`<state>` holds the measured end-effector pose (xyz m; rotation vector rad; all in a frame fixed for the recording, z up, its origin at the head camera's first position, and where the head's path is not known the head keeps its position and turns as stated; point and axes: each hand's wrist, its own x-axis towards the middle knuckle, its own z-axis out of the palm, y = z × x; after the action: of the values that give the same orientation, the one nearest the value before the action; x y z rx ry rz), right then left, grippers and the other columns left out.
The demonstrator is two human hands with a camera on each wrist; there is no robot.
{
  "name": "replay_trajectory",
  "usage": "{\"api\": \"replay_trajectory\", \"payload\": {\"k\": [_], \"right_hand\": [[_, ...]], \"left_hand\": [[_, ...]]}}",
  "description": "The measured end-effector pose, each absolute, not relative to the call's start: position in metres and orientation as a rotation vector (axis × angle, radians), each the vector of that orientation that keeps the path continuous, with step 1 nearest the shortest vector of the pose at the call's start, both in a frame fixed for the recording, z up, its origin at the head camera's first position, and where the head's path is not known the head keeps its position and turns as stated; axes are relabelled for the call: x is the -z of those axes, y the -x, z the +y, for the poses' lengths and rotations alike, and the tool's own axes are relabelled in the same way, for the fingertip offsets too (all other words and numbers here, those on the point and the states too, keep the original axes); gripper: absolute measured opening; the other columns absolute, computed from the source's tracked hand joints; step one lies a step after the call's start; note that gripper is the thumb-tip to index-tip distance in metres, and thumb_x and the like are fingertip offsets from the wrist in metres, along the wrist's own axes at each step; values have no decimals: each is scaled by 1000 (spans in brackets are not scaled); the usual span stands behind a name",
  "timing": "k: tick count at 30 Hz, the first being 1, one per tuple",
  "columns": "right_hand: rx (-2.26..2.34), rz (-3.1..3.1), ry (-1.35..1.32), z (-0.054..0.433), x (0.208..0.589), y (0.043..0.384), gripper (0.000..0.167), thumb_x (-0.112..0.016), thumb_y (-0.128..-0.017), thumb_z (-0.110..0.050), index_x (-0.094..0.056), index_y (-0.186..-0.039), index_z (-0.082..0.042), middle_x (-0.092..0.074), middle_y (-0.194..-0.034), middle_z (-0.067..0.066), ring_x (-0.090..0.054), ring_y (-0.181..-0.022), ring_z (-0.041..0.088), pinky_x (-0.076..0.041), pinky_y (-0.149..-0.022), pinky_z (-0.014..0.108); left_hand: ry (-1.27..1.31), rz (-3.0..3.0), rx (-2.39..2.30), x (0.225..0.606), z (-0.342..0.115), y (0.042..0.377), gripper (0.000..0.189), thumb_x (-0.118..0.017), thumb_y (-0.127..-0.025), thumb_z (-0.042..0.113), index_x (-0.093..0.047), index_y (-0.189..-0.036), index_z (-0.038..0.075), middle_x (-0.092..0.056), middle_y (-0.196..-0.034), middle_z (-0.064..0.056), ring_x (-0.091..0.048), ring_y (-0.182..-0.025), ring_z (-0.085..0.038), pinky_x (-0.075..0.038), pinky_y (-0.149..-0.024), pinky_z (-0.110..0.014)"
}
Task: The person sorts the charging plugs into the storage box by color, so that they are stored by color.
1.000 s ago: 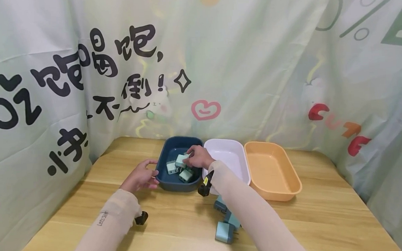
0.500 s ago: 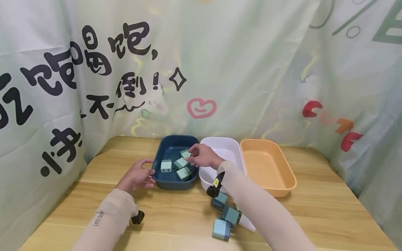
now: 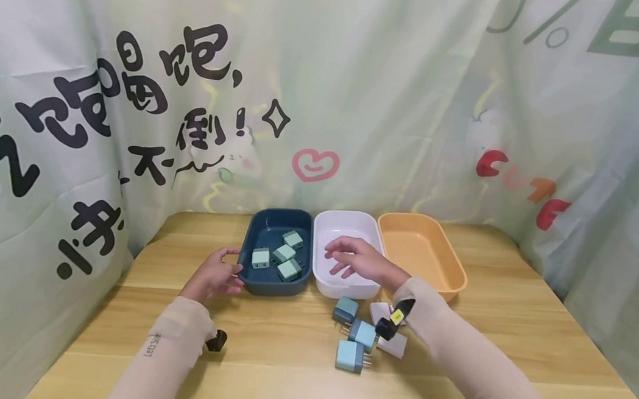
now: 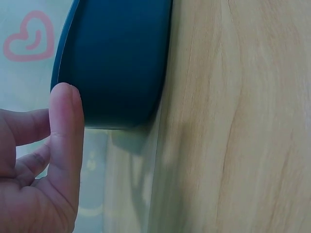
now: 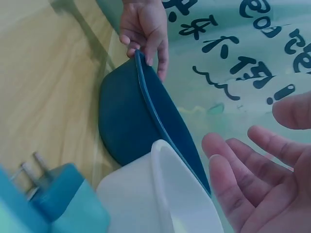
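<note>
My left hand [image 3: 214,273] rests at the left end of a dark blue plastic bin [image 3: 278,287]; in the left wrist view its thumb [image 4: 67,126] lies against the rim with relaxed fingers. Inside that bin lie several pale green USB wall chargers [image 3: 261,258], prongs showing. Over the white bin [image 3: 349,290] hovers my right hand [image 3: 358,259], fingers loosely spread and holding nothing. Below its wrist, three blue chargers [image 3: 349,356] lie on the table, beside several pale white-lilac chargers [image 3: 392,345] partly hidden by the right wrist camera.
An orange bin [image 3: 424,248] stands right of the white one, all three bins side by side at the back of the wooden table [image 3: 274,361]. A printed curtain [image 3: 390,97] hangs behind and along both sides.
My right hand has let go of a pale green charger in the blue bin and moved right, over the white bin. The left hand stays at the blue bin's edge.
</note>
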<state>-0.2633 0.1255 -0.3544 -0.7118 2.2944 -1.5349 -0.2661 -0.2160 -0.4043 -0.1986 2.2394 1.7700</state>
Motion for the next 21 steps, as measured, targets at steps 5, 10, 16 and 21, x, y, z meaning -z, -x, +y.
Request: {"api": "replay_trajectory", "payload": {"k": [5,10,16,21], "right_hand": [[1492,2308,768,149,358,245,30,-48,-102,-10,-51,-125,9,-57,-120,27,-67,-91,32,-56,-77,39],[1488,2316,817,169,365,228,28,-49,-101,-9,-52,-123,9,-58,-118,27,-67,-88,31,-56,-73,38],[1493,2305,900,185,375,213,27,-48,-100,-4,-51,-121,12,-57,-116,30,-64,-88,44,-57,-69,35],[1444,2324,882,193,388,201,28,-50,-100,-8,-52,-122,9,-57,-115,30,-64,-89,41,-57,-73,37]], "left_hand": [[186,2239,-1777,405,-216,267,49,-44,-101,2,-30,-148,7,-52,-113,-27,-62,-74,-23,-58,-64,-37],[191,2233,-1775,406,-216,268,49,-44,-101,2,-30,-148,7,-51,-112,-27,-62,-74,-23,-58,-63,-36],[190,2235,-1779,405,-218,269,49,-43,-101,3,-30,-148,8,-51,-113,-26,-61,-75,-24,-58,-64,-37],[182,2227,-1778,405,-217,268,49,-43,-101,3,-30,-148,7,-51,-114,-27,-61,-76,-24,-58,-65,-37]]}}
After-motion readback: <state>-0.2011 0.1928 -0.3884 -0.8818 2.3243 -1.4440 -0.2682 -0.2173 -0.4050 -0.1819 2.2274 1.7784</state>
